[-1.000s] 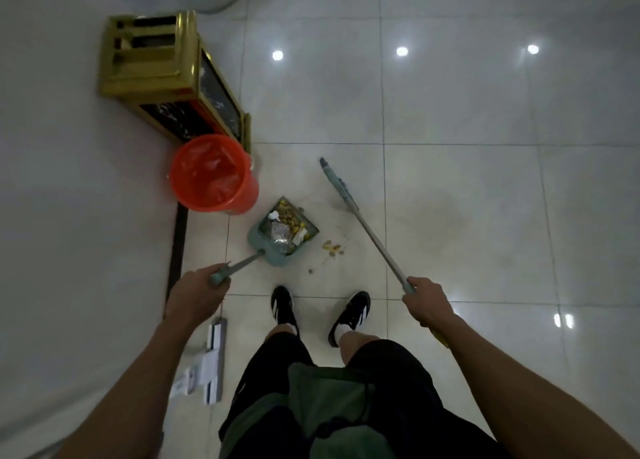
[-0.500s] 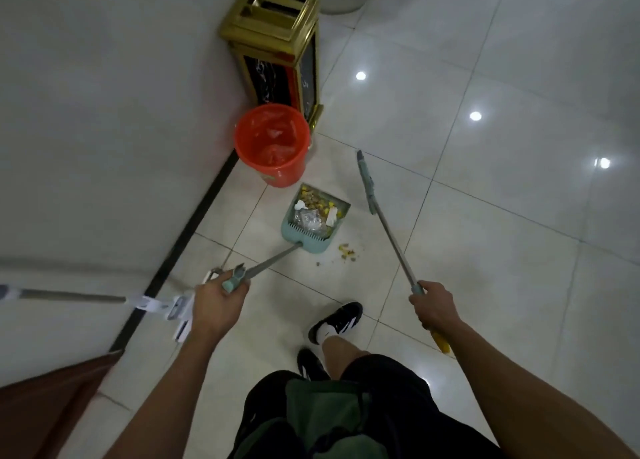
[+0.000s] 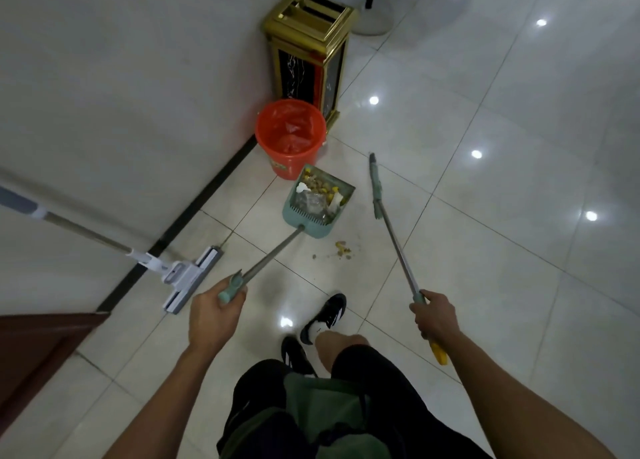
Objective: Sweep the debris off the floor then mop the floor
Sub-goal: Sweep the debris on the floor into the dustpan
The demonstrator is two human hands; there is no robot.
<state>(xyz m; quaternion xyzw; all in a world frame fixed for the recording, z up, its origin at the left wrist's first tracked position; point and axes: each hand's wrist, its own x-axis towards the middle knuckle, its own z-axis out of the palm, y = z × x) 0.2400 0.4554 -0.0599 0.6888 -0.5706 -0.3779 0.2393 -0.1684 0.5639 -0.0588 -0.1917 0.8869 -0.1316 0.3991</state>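
Observation:
My left hand [image 3: 214, 315] grips the end of the long handle of a green dustpan [image 3: 317, 204], which is full of yellow scraps and white paper and sits just in front of an orange bucket [image 3: 291, 138] lined with an orange bag. My right hand [image 3: 434, 316] holds the metal pole of a broom [image 3: 375, 188], whose narrow green head is raised to the right of the dustpan. A small heap of yellowish debris [image 3: 343, 249] lies on the tiles between dustpan and broom. A white flat mop [image 3: 188, 277] leans against the wall on the left.
A gold and black waste bin [image 3: 310, 48] stands behind the bucket by the wall. A round white stand base [image 3: 375, 15] is at the top. A brown door edge [image 3: 38, 351] shows at lower left. My black shoes [image 3: 323, 315] stand on glossy tiles.
The view has turned left, bringing the mop and the door edge into sight. The dustpan now sits closer to the bucket. Both hands keep their grips.

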